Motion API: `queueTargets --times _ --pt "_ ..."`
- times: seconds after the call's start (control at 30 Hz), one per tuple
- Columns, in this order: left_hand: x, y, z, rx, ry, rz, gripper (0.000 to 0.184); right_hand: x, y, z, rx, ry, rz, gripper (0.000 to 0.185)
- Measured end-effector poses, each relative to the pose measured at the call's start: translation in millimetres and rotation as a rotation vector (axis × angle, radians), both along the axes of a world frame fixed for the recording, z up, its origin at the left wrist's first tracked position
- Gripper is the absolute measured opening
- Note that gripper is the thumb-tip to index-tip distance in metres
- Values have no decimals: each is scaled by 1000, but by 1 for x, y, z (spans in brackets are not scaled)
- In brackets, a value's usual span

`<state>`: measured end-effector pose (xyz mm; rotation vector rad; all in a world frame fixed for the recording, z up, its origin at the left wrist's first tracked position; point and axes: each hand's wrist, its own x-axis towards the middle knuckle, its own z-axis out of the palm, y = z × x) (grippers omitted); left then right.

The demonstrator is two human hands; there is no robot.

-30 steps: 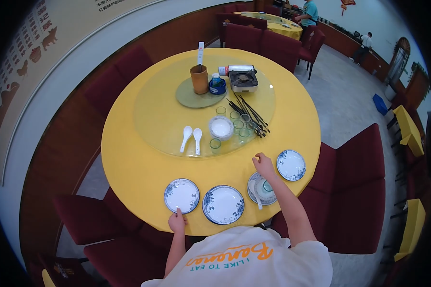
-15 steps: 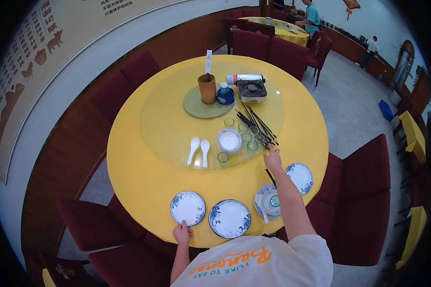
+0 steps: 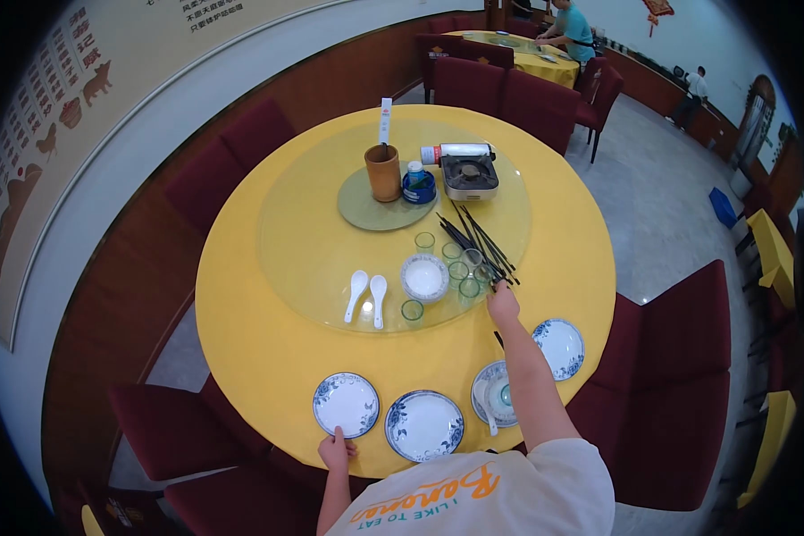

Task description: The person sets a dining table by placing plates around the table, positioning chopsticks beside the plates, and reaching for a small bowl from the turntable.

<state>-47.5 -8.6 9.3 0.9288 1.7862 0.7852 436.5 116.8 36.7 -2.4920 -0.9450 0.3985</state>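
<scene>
Head view: touching plate [image 3: 346,404] beyond left hand [image 3: 336,452], likely light, stiff chopsticks [image 3: 460,236] beyond right hand [image 3: 503,305]; cannot tell grips; pinch mid-stick.

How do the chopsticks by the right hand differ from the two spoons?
The chopsticks are black; the spoons are white. The chopsticks lie in a crossing bundle, the right hand at their near ends; the spoons lie side by side. Both rest at least partly on the glass turntable.

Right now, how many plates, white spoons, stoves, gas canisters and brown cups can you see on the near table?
Plates: 4
White spoons: 3, one on a plate
Stove: 1
Gas canister: 1
Brown cup: 1
Total: 10
</scene>
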Motion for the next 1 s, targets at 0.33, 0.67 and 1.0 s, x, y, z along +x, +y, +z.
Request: queueTargets --times 0.33,0.67,1.0 --pt "3 -1 4 26 28 -2 47 10 2 -16 117 66 -54 29" --pt "4 -1 8 23 67 -6 47 9 -4 -20 286 16 -115 26" --pt "3 -2 6 25 3 -1 47 11 -4 -17 306 110 -194 21"
